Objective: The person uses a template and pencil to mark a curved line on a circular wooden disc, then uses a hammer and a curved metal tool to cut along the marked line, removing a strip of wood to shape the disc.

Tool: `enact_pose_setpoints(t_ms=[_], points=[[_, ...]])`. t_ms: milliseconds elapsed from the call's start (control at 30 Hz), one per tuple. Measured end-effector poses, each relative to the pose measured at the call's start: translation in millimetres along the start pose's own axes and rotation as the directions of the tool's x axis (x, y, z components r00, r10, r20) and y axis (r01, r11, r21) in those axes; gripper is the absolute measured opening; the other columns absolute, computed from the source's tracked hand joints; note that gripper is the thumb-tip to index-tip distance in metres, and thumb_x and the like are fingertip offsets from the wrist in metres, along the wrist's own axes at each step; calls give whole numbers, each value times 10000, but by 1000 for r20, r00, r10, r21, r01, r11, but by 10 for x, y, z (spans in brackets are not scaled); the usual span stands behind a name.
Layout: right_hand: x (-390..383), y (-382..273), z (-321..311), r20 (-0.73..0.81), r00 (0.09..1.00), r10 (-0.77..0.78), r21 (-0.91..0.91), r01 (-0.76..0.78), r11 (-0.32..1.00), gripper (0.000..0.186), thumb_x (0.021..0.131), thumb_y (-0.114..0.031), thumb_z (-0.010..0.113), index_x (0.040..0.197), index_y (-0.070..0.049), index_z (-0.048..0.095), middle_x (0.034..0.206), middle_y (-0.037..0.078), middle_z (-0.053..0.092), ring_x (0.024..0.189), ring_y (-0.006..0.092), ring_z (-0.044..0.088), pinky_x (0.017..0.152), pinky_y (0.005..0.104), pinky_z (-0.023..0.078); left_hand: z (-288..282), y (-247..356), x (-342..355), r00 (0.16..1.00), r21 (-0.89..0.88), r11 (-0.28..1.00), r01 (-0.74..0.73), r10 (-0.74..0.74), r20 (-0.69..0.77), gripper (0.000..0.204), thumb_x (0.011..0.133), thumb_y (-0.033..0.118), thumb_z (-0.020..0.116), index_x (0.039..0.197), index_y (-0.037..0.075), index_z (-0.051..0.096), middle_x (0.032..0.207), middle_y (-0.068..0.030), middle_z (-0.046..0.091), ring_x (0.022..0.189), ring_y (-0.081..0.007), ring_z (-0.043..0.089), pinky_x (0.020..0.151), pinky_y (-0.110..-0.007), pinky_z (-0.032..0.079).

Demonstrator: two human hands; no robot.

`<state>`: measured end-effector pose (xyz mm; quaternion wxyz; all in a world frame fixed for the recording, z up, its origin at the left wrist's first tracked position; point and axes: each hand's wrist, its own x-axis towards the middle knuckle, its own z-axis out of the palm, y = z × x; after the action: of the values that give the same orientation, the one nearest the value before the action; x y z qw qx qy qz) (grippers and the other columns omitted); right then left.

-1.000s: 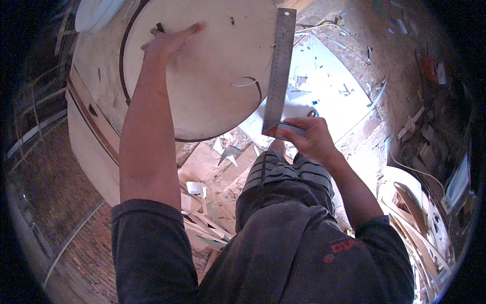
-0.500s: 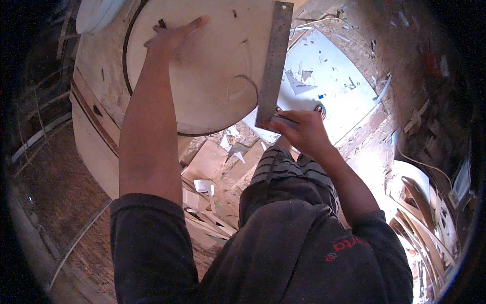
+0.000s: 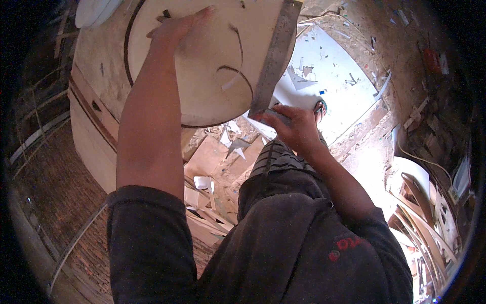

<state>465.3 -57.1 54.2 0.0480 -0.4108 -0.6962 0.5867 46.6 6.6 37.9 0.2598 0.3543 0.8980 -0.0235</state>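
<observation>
A metal try square (image 3: 275, 60) lies across the right edge of a round pale board (image 3: 207, 104), its long blade pointing away from me. My right hand (image 3: 295, 126) is closed around the short stock at the near end. My left hand (image 3: 178, 31) rests on the upper left of the board, with the thumb stretched out to the right. A small dark stub (image 3: 166, 13) shows beside its fingers; whether they touch it is unclear. Dark curved marks (image 3: 239, 43) run over the board's face, and a dark edge follows its rim.
A larger pale sheet (image 3: 96, 55) lies under the board at left. On the floor, a white sheet (image 3: 349, 66) carries scraps near my sandalled foot (image 3: 320, 107). Wood offcuts (image 3: 205, 223) lie below the board, and curved strips (image 3: 420, 228) are heaped at right. A cable (image 3: 425, 161) crosses the right side.
The board and try square have shifted slightly up in view, and the square's blade leans more to the right. Both hands keep their places on them.
</observation>
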Motion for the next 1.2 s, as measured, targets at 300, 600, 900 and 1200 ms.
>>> enact_pose_setpoints(t_ms=[300,600,900,1200], points=[[-196,8,109,-7,1000,14,22,-14,1000,364,940,-314,825,1107,9,811,949,230,797,850,262,795,785,382,596,85,-184,83,980,115,993,2,21,-200,1535,596,1068,587,1684,26,294,1736,-340,173,1604,-501,222,1277,-646,188],[-207,109,254,-30,997,-65,-13,65,998,360,931,-297,838,1102,18,807,922,234,788,810,296,796,765,388,594,-190,349,-216,973,89,970,226,-221,-69,1515,729,973,614,1629,-162,173,1725,-363,164,1611,-520,161,1331,-533,131],[-22,-11,419,-46,982,-183,-111,177,978,375,928,-287,848,1122,30,798,933,247,787,819,294,800,768,387,600,-170,238,-238,966,-31,976,218,-220,-137,1528,701,954,668,1637,-151,182,1740,-355,110,1608,-536,152,1330,-517,154],[112,174,218,41,997,-71,-89,74,993,357,917,-247,861,1134,29,795,991,204,810,834,257,788,785,387,605,-267,483,-374,922,-90,921,380,-384,-41,1538,712,907,717,1665,-118,80,1750,-339,92,1591,-577,154,1309,-546,226]])
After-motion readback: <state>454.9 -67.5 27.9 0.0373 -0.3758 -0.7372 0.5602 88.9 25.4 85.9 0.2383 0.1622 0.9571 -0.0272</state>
